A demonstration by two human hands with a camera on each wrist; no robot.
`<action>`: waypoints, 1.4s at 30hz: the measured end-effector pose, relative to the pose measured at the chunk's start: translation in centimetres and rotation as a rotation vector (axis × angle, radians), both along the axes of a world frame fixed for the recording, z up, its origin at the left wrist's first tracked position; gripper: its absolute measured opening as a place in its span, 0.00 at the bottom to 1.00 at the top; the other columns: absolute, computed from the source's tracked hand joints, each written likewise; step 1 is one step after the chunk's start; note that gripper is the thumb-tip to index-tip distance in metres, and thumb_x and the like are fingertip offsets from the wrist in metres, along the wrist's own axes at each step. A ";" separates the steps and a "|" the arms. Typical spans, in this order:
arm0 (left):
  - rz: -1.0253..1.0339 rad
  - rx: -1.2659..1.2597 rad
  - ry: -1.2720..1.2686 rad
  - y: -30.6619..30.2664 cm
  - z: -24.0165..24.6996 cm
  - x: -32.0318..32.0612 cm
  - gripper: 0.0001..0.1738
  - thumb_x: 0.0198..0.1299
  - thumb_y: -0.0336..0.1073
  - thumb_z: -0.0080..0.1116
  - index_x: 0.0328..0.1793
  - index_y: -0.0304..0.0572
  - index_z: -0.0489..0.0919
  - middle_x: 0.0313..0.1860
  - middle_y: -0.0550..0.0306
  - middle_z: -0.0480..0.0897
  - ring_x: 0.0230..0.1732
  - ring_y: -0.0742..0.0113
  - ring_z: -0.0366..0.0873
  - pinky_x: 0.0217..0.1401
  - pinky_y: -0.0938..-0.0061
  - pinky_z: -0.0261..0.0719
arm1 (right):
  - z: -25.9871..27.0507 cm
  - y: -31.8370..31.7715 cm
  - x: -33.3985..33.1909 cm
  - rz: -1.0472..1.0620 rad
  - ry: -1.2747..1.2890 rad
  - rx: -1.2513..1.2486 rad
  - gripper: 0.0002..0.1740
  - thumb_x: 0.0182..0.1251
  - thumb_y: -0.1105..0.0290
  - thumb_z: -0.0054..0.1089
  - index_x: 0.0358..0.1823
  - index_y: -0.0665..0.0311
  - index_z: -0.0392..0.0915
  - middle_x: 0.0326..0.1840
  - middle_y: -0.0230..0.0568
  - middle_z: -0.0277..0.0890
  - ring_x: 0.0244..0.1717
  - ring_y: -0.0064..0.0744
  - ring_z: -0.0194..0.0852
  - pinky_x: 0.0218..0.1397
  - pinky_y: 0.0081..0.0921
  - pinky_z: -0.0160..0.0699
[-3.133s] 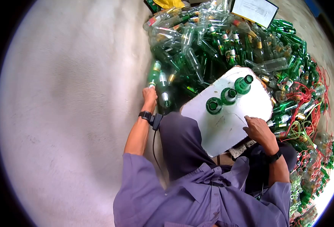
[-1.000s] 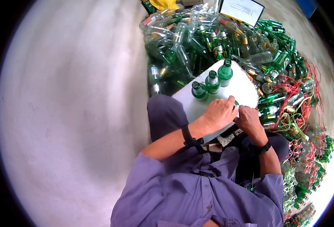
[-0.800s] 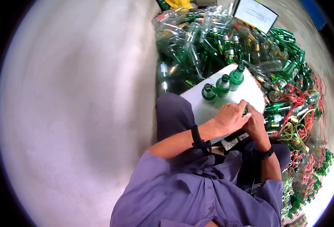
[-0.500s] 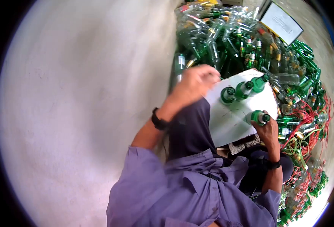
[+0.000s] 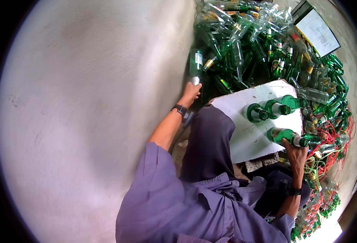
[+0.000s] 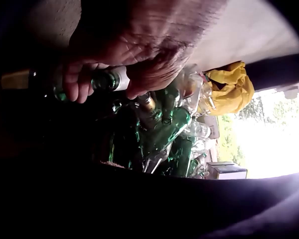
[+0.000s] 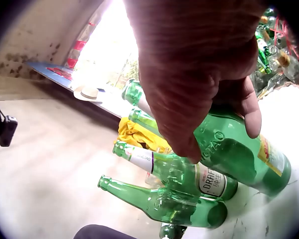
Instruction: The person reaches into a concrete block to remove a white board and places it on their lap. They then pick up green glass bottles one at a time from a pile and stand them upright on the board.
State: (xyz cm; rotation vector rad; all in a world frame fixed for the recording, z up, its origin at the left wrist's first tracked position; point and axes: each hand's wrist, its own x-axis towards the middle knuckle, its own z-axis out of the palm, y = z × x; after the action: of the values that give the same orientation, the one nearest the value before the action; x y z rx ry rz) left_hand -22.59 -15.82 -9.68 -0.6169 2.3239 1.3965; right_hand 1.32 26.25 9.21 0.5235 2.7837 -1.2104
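My right hand point(image 5: 296, 154) grips a green beer bottle point(image 5: 281, 134) on the right side of a white board point(image 5: 247, 141). In the right wrist view its thumb and fingers lie round the shoulder of this embossed bottle point(image 7: 229, 144). Three more green bottles, one of them point(image 5: 253, 112) nearest the left, stand in a slanting row on the board. At the left edge of a heap of bottles, my left hand point(image 5: 191, 92) holds a green bottle point(image 5: 197, 60) by its foil-wrapped neck. Thumb and fingers flank that neck point(image 6: 105, 79) in the left wrist view.
Green and clear bottles point(image 5: 237, 52) are heaped beyond the board and down its right side. Red and pale green strings point(image 5: 319, 162) tangle at the right. A framed sheet point(image 5: 318, 34) leans at the back. Grey floor point(image 5: 85, 101) spreads on the left.
A green bottle came from the heap in my left hand to the board, where my right hand took it. My left hand then went back to another bottle at the heap's edge.
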 end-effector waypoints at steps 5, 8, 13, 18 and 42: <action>0.264 0.275 -0.043 0.8 -0.7 -1.1 0.14 0.65 0.40 0.58 0.45 0.34 0.74 0.26 0.56 0.78 0.23 0.66 0.79 0.20 0.73 0.73 | -0.1 0.0 -0.4 0.064 0.078 0.026 0.22 0.55 0.65 0.72 0.45 0.75 0.80 0.28 0.48 0.82 0.25 0.39 0.81 0.35 0.32 0.79; 0.291 0.431 0.062 0.0 -0.4 -1.9 0.10 0.67 0.36 0.55 0.40 0.35 0.73 0.25 0.57 0.75 0.19 0.72 0.71 0.16 0.78 0.66 | 0.1 -0.4 -0.7 0.084 0.119 0.120 0.19 0.54 0.66 0.71 0.42 0.72 0.80 0.24 0.49 0.80 0.22 0.45 0.80 0.30 0.34 0.78; 0.396 0.569 0.027 -1.3 2.0 -2.1 0.11 0.67 0.35 0.57 0.40 0.33 0.73 0.26 0.56 0.75 0.19 0.72 0.69 0.17 0.79 0.65 | 0.6 -0.8 -1.2 0.047 0.127 0.048 0.15 0.54 0.65 0.70 0.36 0.69 0.81 0.23 0.50 0.79 0.22 0.47 0.79 0.30 0.36 0.77; 0.323 0.550 0.006 -2.3 5.1 -0.4 0.14 0.68 0.34 0.55 0.51 0.30 0.70 0.30 0.52 0.74 0.23 0.67 0.70 0.20 0.75 0.65 | 0.6 -0.8 -1.1 0.095 0.084 0.099 0.16 0.53 0.60 0.70 0.34 0.67 0.82 0.25 0.52 0.80 0.28 0.54 0.81 0.33 0.42 0.78; -0.600 -0.485 0.247 5.0 30.6 5.7 0.15 0.62 0.38 0.57 0.46 0.32 0.83 0.22 0.59 0.76 0.21 0.74 0.72 0.23 0.74 0.67 | 1.1 -0.1 0.1 0.089 0.084 0.239 0.14 0.46 0.61 0.63 0.24 0.67 0.83 0.28 0.53 0.81 0.31 0.54 0.82 0.38 0.43 0.82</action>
State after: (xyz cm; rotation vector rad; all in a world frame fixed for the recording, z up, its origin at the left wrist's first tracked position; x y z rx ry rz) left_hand -16.88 -10.86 20.93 0.1609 2.7374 0.6688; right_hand 1.38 26.20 10.31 0.3658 3.0063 -0.9084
